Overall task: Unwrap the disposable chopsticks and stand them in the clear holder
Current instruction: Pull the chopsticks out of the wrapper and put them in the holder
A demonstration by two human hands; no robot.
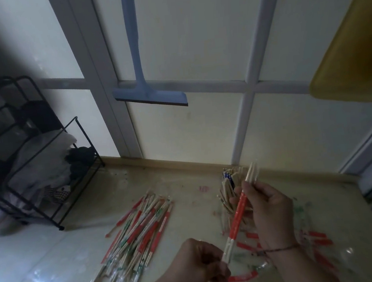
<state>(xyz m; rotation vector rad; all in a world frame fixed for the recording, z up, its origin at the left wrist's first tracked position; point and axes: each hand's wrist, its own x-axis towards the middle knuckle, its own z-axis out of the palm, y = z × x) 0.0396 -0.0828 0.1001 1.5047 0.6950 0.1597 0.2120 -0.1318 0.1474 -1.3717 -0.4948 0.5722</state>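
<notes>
My right hand (267, 208) grips a pair of chopsticks (251, 175) near the bare wooden top that pokes out of a red and clear wrapper (238, 220). My left hand (201, 266) pinches the lower end of that wrapper. The pair slants from lower left to upper right, in front of the clear holder (227, 196), which holds several unwrapped chopsticks and is partly hidden by my right hand. A pile of wrapped chopsticks (139, 231) lies on the counter to the left.
Empty wrappers (315, 239) lie scattered on the counter under and right of my right wrist. A black wire rack (47, 177) with cloths stands at the left. A blue squeegee (151, 94) hangs on the window; a yellow board (349, 52) hangs at the upper right.
</notes>
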